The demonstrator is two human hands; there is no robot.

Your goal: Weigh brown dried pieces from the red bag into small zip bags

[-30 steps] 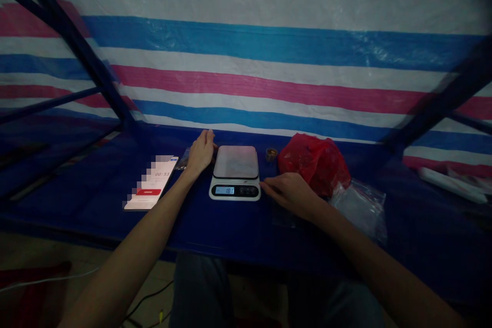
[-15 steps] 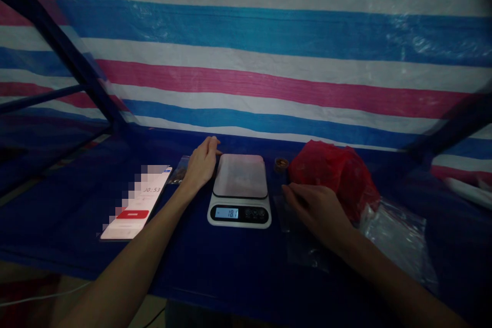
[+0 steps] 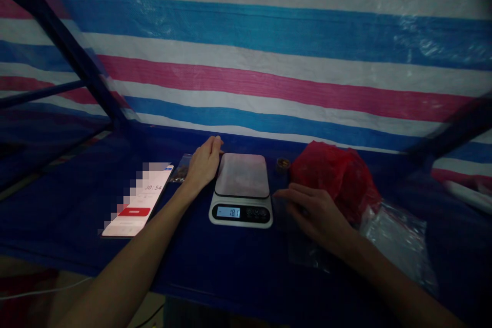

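Pointing lengthwise away, the scale (image 3: 241, 177) lies just left of the right hand (image 3: 321, 215), fingers half-bent, hold unclear; the left hand (image 3: 203, 165), also near, curls, grip hidden.

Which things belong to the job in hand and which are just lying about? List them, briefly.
Likely in the job:
scale, between the left hand and right hand
small filled bag, beside the left hand
small round container
red plastic bag
clear plastic bags

Probably just lying about:
phone showing a timer
white cable, lower left
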